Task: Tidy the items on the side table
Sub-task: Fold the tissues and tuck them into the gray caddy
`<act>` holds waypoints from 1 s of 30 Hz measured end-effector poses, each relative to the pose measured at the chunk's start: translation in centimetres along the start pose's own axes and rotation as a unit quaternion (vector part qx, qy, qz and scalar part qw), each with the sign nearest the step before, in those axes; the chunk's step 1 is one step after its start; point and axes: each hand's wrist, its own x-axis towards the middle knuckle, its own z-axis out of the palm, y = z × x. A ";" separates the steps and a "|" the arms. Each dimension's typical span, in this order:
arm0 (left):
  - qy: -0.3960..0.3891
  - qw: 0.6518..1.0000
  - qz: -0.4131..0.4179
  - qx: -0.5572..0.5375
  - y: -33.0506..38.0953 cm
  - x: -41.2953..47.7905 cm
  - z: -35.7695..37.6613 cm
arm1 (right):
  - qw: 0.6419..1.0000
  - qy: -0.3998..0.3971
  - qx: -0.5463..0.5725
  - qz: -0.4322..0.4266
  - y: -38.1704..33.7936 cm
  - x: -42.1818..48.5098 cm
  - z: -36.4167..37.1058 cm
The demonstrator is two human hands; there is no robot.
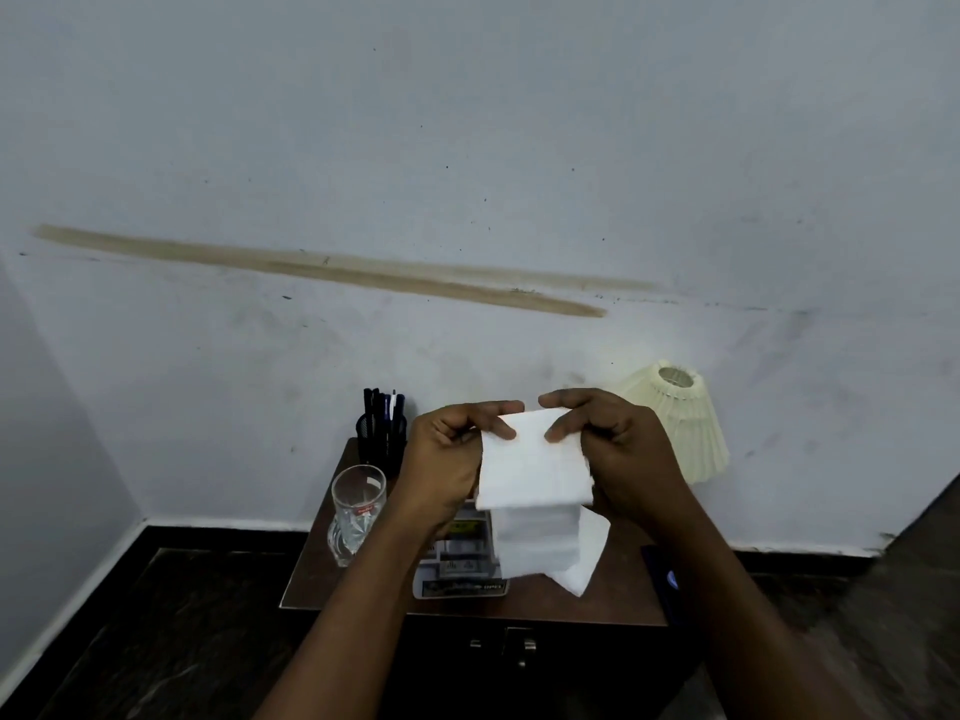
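Hands [448, 459] [621, 457] at top corners of tissue [535, 472]

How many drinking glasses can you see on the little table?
1. The glass stands near the left edge of the table, just in front of the pen holder. Another could be hidden behind the left hand, the right hand or the white tissue they hold.

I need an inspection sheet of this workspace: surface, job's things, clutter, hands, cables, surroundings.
Surface: brown side table, partly covered.
Job's things: white tissue held above table; glass at left; pen holder behind it; booklet in middle.
Clutter: dark object at right edge, unidentifiable.
Hands: left hand and right hand both pinch the tissue's top.
Cables: nothing seen.
Surroundings: cream lampshade at right; wall with brown streak.
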 end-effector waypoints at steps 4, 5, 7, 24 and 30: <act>-0.002 0.993 -0.081 -0.082 0.0 0.2 -0.4 | 0.999 0.037 0.018 0.018 0.2 0.0 0.1; -0.010 0.986 -0.111 -0.121 0.1 0.3 -0.5 | 0.998 0.043 0.031 0.022 0.4 0.0 0.1; -0.026 0.975 -0.164 -0.148 0.1 0.3 -0.5 | 0.997 0.050 0.045 0.029 0.6 0.0 0.1; 0.091 0.990 -0.110 0.022 -2.0 0.8 -0.4 | 0.893 -0.176 0.262 0.320 1.6 -0.4 0.5; 0.097 0.993 -0.070 0.021 -1.5 0.8 -0.3 | 0.910 -0.127 0.249 0.305 1.9 -0.2 0.5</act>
